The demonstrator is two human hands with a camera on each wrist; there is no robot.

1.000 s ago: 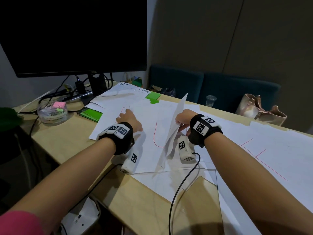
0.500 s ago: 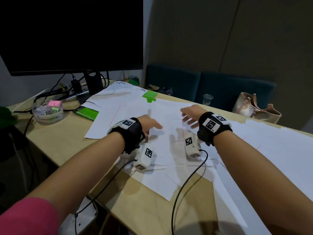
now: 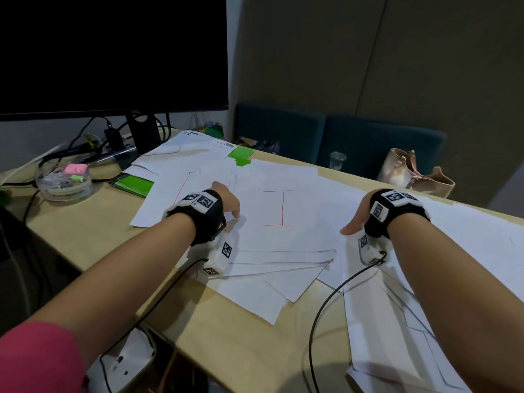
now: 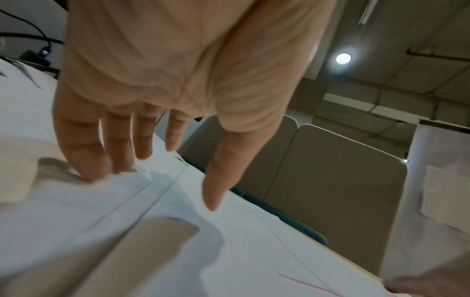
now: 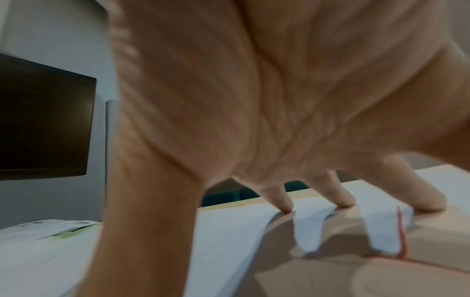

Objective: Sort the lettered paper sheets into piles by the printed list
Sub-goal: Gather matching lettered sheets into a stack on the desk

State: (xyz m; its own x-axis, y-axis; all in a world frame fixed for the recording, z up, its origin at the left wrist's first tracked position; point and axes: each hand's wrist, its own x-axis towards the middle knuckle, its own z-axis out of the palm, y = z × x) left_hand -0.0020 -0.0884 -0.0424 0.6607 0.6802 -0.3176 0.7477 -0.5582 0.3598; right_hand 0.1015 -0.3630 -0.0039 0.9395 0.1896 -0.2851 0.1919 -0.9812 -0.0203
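A white sheet with a red letter I (image 3: pixel 282 208) lies flat on top of a loose pile of white sheets (image 3: pixel 269 268) in the middle of the desk. My left hand (image 3: pixel 226 204) rests at that sheet's left edge, its fingers (image 4: pixel 84 152) straight and spread with the tips on paper. My right hand (image 3: pixel 355 219) is to the right of the sheet, its straight fingertips (image 5: pixel 284 203) pressing down on paper there. More white sheets (image 3: pixel 453 251) with red strokes cover the right side. Another red-lettered sheet (image 3: pixel 181 191) lies behind my left wrist.
A dark monitor (image 3: pixel 113 52) stands at the back left, with cables and a clear tub of clips (image 3: pixel 63 181) beside it. Green papers (image 3: pixel 136 185) and a printed sheet (image 3: pixel 198 140) lie near the monitor foot. A plastic cup (image 3: pixel 337 160) and beige bag (image 3: pixel 414 174) sit behind the desk.
One second ago my right hand held a sheet up on edge. That sheet now lies flat with its red I showing, and both hands have moved apart to its two sides.
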